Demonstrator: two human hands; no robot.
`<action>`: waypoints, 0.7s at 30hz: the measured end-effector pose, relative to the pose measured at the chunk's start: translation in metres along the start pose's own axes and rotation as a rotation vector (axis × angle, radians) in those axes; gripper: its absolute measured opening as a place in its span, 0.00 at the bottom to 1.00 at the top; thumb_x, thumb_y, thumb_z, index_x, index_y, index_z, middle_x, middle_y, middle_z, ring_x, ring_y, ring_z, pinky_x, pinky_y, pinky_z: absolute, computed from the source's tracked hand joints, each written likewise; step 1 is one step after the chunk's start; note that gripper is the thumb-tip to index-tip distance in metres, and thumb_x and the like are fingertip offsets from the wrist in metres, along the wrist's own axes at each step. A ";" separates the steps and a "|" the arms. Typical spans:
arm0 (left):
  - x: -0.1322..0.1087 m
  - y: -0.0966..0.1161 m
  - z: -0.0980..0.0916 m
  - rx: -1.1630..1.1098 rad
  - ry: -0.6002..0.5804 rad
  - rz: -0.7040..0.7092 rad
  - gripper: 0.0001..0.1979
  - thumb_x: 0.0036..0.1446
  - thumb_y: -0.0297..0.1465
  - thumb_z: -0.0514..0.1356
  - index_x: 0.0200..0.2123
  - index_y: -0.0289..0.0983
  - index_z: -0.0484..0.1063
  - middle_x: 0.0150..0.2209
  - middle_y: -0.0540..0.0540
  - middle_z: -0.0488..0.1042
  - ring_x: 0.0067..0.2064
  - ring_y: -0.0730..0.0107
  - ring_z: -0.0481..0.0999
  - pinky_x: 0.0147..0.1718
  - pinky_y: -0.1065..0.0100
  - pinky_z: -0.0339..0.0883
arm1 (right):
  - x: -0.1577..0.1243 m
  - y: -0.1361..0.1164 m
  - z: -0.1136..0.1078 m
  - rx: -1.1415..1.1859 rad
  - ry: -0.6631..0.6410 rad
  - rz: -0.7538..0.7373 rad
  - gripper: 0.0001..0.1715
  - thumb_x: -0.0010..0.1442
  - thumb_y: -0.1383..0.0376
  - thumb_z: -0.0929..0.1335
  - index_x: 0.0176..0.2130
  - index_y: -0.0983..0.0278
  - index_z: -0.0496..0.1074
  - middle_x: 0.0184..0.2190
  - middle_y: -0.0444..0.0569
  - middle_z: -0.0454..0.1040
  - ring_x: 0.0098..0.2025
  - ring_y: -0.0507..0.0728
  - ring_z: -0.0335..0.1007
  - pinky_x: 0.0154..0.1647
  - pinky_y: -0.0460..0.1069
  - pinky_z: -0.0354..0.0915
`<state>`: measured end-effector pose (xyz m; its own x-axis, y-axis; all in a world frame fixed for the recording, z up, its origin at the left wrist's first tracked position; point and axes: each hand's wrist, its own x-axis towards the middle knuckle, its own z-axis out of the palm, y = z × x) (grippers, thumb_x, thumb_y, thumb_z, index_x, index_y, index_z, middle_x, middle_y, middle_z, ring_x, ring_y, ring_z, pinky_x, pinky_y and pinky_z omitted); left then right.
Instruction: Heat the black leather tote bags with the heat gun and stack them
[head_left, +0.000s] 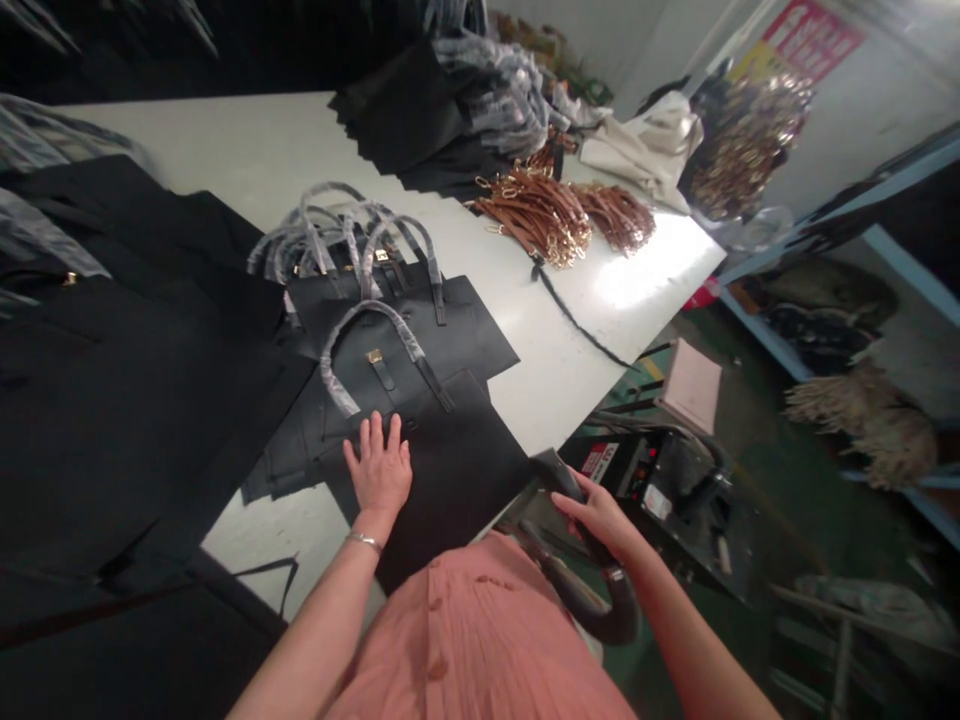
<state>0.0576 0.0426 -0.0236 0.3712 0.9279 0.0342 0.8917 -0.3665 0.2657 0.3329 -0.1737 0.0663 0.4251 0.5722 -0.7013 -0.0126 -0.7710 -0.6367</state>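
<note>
1. Head view: black leather tote (442, 470) lies flat on the white table (525, 350), gold clasp (375, 356) upward.
2. Left hand (379, 468) rests on the tote, fingers (373, 438) spread open.
3. Right hand (592, 515) at the table edge, fingers (570, 508) closed around a black hose-fed nozzle (559, 472).
4. Second tote (390, 310) lies just beyond; brown straps (536, 215) lie farther along the table.

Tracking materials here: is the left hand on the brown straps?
No, the left hand rests flat on a black handbag, away from the brown straps up the table.
</note>
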 end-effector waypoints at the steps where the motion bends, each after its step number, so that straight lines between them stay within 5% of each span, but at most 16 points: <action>1: 0.000 0.000 0.000 -0.001 0.000 0.000 0.26 0.69 0.35 0.46 0.68 0.38 0.56 0.71 0.34 0.52 0.71 0.46 0.50 0.65 0.35 0.44 | -0.004 0.007 0.002 0.003 -0.011 0.013 0.47 0.54 0.51 0.73 0.66 0.61 0.59 0.26 0.40 0.73 0.18 0.49 0.65 0.17 0.44 0.61; 7: 0.001 0.000 0.001 0.006 -0.011 0.023 0.26 0.69 0.34 0.45 0.68 0.38 0.56 0.71 0.35 0.51 0.71 0.46 0.50 0.66 0.36 0.43 | -0.001 0.014 0.015 0.080 -0.014 0.040 0.45 0.54 0.50 0.72 0.64 0.64 0.61 0.22 0.38 0.68 0.17 0.49 0.64 0.17 0.44 0.60; 13: 0.002 -0.002 -0.001 0.032 -0.003 0.053 0.25 0.69 0.34 0.45 0.66 0.36 0.59 0.69 0.33 0.54 0.69 0.44 0.54 0.64 0.37 0.46 | 0.034 -0.021 0.013 0.008 0.299 -0.112 0.48 0.54 0.49 0.72 0.67 0.63 0.58 0.18 0.38 0.68 0.18 0.52 0.65 0.19 0.46 0.61; 17: 0.026 -0.002 -0.012 0.032 -0.016 -0.013 0.19 0.68 0.34 0.48 0.55 0.38 0.70 0.60 0.35 0.68 0.58 0.46 0.67 0.58 0.41 0.58 | 0.043 -0.049 0.012 -0.100 0.196 -0.170 0.48 0.54 0.48 0.72 0.66 0.64 0.60 0.16 0.38 0.68 0.17 0.53 0.65 0.19 0.46 0.61; 21: 0.080 -0.008 -0.022 -0.078 0.056 -0.180 0.15 0.64 0.32 0.53 0.53 0.36 0.70 0.50 0.37 0.72 0.52 0.53 0.71 0.50 0.54 0.67 | 0.045 -0.069 0.037 -0.238 0.057 -0.172 0.47 0.55 0.49 0.70 0.67 0.63 0.59 0.16 0.38 0.70 0.18 0.54 0.68 0.21 0.47 0.64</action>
<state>0.0746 0.1213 -0.0020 0.1911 0.9810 0.0323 0.9186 -0.1903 0.3464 0.3196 -0.0849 0.0666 0.4531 0.6889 -0.5658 0.2735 -0.7115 -0.6473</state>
